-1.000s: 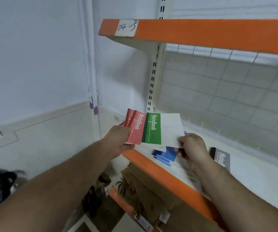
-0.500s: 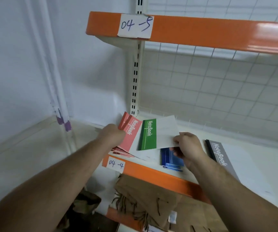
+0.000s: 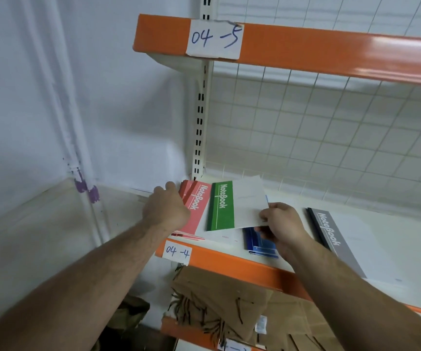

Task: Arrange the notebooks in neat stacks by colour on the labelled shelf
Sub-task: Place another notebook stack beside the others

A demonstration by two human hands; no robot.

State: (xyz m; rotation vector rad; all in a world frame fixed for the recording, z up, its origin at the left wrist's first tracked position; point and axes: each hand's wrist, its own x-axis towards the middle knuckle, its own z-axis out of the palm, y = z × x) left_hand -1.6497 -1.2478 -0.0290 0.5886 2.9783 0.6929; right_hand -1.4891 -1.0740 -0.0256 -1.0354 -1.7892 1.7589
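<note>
With our left hand point(image 3: 165, 207) we grip a small bunch of red-spined white notebooks point(image 3: 197, 206), fingers curled round their left edge, above the left end of the orange-edged white shelf point(image 3: 242, 267) marked by a paper label reading 04-4 point(image 3: 177, 252). Our right hand point(image 3: 280, 224) pinches the white edge of a green-spined notebook point(image 3: 221, 206) just beside them. Blue notebooks point(image 3: 260, 245) lie stacked beneath that hand, and a grey-spined notebook point(image 3: 331, 236) lies further right.
</note>
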